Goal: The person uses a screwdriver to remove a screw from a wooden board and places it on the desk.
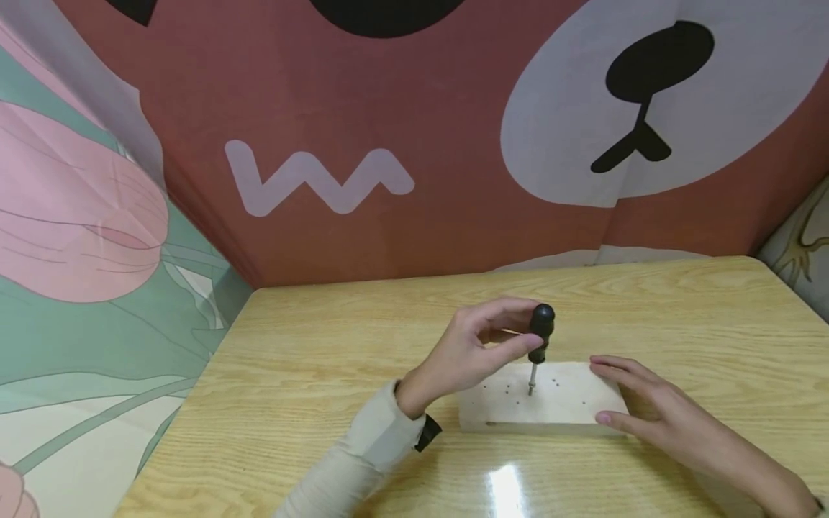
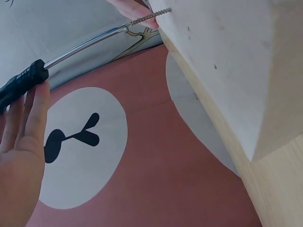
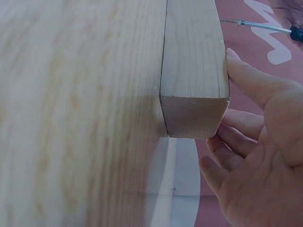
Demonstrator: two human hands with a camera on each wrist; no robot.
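Note:
My left hand (image 1: 476, 350) holds a screwdriver (image 1: 542, 329) by its black handle, thumb on one side and fingers on the other. The screwdriver stands nearly upright, with its metal shaft pointing down. At its tip is a threaded screw (image 2: 150, 17), whose point meets the top face of a pale wooden block (image 1: 466, 411). Several small dark holes dot that face. Around the right end of the block, my right hand (image 1: 657, 411) grips it, with the thumb at the near edge and the fingers at the far edge.
The block lies flat on a wood-grain table (image 1: 311, 374). Behind the table hangs a reddish-brown cloth (image 1: 388, 237) with a cartoon face, and a green and pink floral cloth (image 1: 84, 324) hangs at the left.

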